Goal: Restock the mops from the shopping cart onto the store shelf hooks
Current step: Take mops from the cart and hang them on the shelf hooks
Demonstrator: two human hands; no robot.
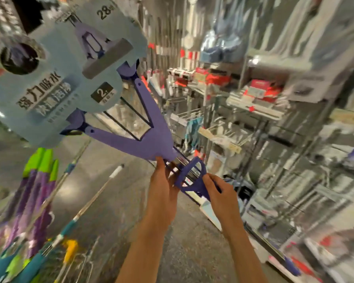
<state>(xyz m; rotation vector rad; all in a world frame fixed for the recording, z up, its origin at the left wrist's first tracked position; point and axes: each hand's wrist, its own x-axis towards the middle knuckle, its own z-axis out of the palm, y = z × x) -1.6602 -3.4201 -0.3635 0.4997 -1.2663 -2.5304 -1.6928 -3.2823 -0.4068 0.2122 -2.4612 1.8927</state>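
A grey speckled floor [102, 193] fills the middle toward six o'clock. At three o'clock stand blurred metal wire shelves [251, 111] with red-and-white boxed goods [262, 89].

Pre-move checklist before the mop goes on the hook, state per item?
1. Left hand grips the purple mop just below the Y-frame: ok.
2. Right hand holds the purple squeeze lever and shaft: ok.
3. Mop head end, in its light blue card sleeve, raised up and to the left: ok.
4. Target hook located: cannot tell; wire shelf hooks show at centre right, but the view is blurred.
5. Hang hole at the top of the sleeve: cannot tell.
6. Remaining mops at lower left are apart from the held one: ok.
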